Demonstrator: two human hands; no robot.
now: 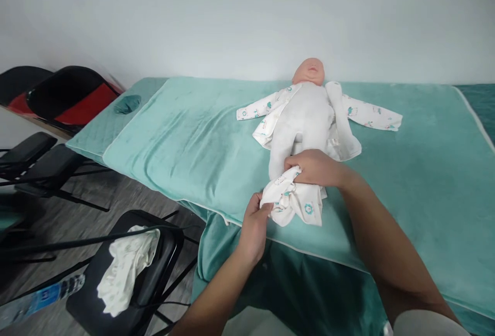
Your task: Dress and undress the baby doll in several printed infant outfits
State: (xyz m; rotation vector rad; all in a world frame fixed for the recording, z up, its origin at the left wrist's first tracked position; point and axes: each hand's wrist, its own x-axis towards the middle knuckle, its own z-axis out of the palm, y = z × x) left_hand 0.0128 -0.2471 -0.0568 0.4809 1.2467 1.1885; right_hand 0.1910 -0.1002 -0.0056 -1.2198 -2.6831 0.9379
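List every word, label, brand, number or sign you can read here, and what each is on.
None can be read.
Bottle: blue label, too blurred.
White top under the doll: patterned; any lettering too small.
Printed garment at the left hand and right hand: any lettering too small.

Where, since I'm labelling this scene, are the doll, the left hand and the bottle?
Doll (305, 109): head view, on its white torso.
Left hand (253, 230): head view, on the back of the hand.
Bottle (45, 297): head view, on its blue label.
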